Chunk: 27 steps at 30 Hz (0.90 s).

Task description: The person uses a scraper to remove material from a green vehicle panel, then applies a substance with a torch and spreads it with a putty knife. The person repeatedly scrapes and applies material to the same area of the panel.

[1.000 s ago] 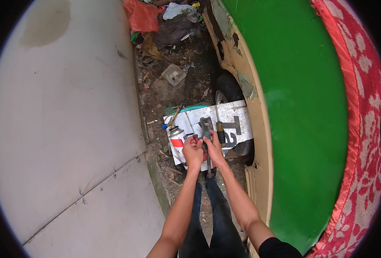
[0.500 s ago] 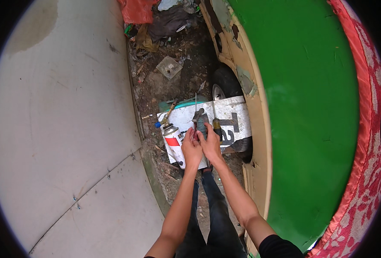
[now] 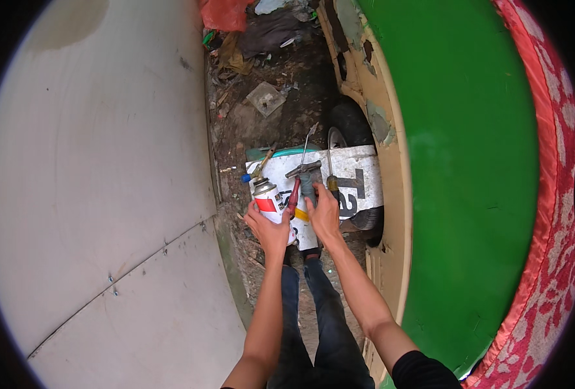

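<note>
The left hand (image 3: 269, 228) grips a spray can (image 3: 268, 201) with a red and white label. The right hand (image 3: 324, 217) touches a hammer (image 3: 305, 178) lying on a white board (image 3: 359, 170). The board rests by a tyre (image 3: 349, 123) of a green vehicle (image 3: 456, 162).
</note>
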Motion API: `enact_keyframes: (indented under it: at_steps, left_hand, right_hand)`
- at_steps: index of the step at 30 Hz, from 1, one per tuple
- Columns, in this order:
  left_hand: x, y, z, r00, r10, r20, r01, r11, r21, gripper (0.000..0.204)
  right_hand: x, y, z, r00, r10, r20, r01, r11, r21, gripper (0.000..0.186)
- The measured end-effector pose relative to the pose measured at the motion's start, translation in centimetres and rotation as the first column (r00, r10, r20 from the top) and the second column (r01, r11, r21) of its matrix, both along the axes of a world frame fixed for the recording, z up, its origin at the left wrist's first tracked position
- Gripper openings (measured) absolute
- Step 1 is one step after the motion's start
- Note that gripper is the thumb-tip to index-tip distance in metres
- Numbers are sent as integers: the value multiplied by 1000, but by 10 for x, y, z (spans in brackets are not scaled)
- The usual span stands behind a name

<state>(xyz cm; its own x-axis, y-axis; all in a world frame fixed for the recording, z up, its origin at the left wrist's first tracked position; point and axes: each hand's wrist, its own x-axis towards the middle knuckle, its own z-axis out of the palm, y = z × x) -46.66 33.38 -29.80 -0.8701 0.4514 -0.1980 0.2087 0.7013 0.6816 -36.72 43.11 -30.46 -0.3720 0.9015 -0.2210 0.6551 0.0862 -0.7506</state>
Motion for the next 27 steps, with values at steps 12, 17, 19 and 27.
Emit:
enact_keyframes:
  at_steps: [12,17,19,27]
  left_hand:
    - [-17,-23,-26,973,42,229,-65,994,91,74]
    - [-9,-52,-20,962,79,262,-133,971,198,82]
    - [-7,-59,-2,920,76,384,-184,950,252,89]
    - [-4,-81,112,954,-28,299,-60,958,280,104]
  right_hand:
    - [3,-50,-1,964,246,106,-240,969,-65,38]
    - [-2,-52,-10,964,238,121,-234,971,-49,34]
    - [-3,-55,-3,960,242,140,-235,970,-64,34]
    - [24,-65,88,977,176,117,-157,976,-154,33]
